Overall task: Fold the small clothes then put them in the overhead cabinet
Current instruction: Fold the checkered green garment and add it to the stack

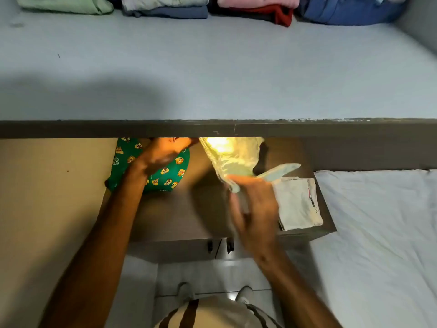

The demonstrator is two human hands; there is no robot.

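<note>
Green cloth printed with yellow cartoon faces (165, 172) lies at the far left corner of the brown desk (179, 216), partly hidden under the front edge of the cabinet shelf (212, 67). On it rests the left hand (163, 152), fingers curled and closed on the fabric near the desk's far edge. The right hand (254, 207), blurred, is over the middle of the desk with its fingers pressed around the lower end of a pale yellow-green garment (233, 159), which hangs lifted off the surface and reaches up toward the shelf edge. Just beside that hand, at the desk's right edge, lies a folded white garment (299, 202) with a small dark print along one side. On the grey shelf, along its far edge, sit folded clothes (236, 8) in green, blue, pink and red. A white bed (383, 233) adjoins the desk's right side.
</note>
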